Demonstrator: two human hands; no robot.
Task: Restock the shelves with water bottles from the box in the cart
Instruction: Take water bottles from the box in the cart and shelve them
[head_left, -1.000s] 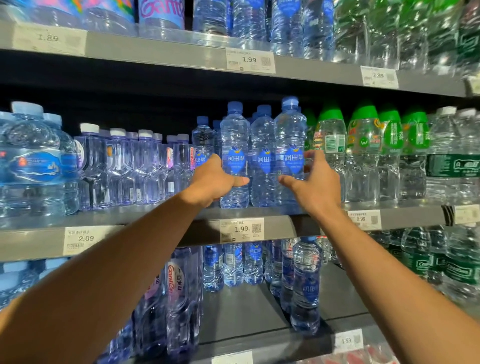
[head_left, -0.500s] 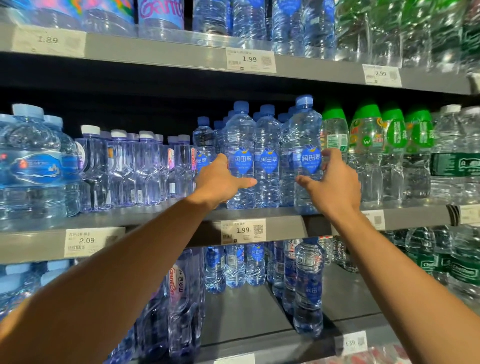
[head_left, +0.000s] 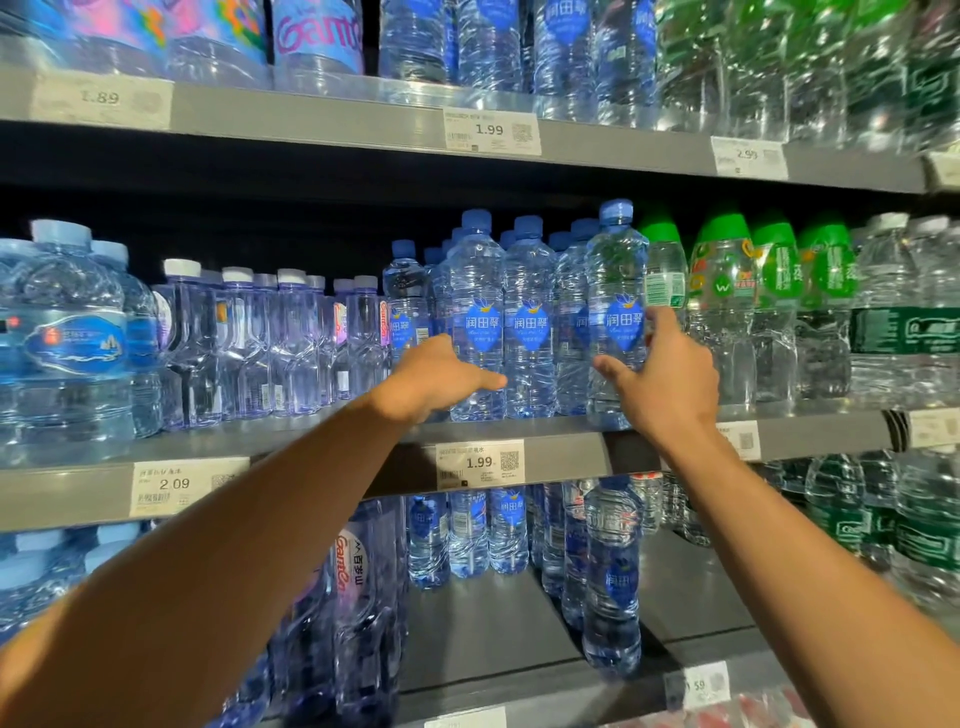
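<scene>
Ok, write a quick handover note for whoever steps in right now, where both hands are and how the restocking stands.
Left hand: on the middle shelf, thumb against the front-left blue-label bottle; what its fingers hold is hidden.
Right hand: grips the rightmost blue-label bottle, which leans slightly at the shelf's front edge beside the green-capped bottles.
Done: several blue-label rows stand above the 1.99 tag.
Left: stand that bottle straight, let go, fetch more. The box and cart are out of view.
</scene>
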